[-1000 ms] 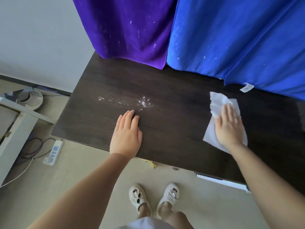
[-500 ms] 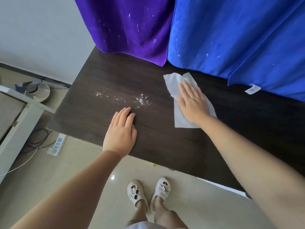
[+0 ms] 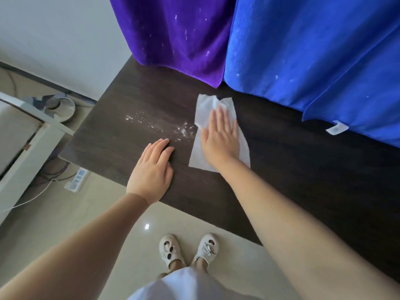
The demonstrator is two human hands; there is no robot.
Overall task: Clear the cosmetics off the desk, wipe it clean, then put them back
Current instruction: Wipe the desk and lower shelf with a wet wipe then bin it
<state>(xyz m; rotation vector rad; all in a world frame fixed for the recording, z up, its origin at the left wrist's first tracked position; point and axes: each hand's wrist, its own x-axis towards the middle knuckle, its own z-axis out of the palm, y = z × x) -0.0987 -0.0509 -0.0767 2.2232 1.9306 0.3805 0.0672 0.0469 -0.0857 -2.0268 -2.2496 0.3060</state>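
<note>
The dark wooden desk [image 3: 292, 169] carries a streak of white powder [image 3: 164, 126] near its left part. My right hand [image 3: 219, 137] lies flat with straight fingers on a white tissue [image 3: 207, 107], pressing it onto the desk just right of the powder. My left hand [image 3: 151, 169] rests flat on the desk near its front edge, below the powder, holding nothing. No cosmetics are in view.
A purple cloth [image 3: 177, 33] and a blue cloth [image 3: 313, 50] hang over the back of the desk. On the floor at the left are a power strip [image 3: 76, 179] with cables, a round fan [image 3: 60, 108] and a white furniture piece [image 3: 26, 137].
My right hand has slid the tissue leftward across the desk, from its right part to the edge of the powder. My left hand has stayed in place.
</note>
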